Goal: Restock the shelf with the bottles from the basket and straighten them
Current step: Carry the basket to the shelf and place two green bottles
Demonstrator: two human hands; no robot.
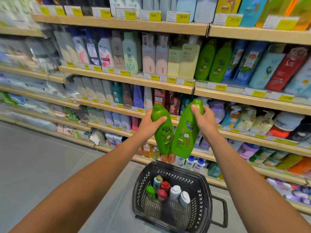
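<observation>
I hold two green shampoo bottles up in front of the shelves, above the basket. My left hand (150, 126) grips the left green bottle (164, 137) near its shoulder. My right hand (204, 121) grips the right green bottle (186, 137) around its neck, just under the cap. Both bottles tilt so their bases nearly touch. The black plastic basket (204, 197) stands on the floor below and holds several upright bottles, among them one with a green cap (150, 190). Two matching green bottles (213, 62) stand on the second shelf from the top.
Wooden shelves (151, 81) packed with bottles and yellow price tags fill the view from left to right. The basket's handle (222, 211) sticks out to its right. Grey tiled floor (42, 157) spreads to the left of the basket.
</observation>
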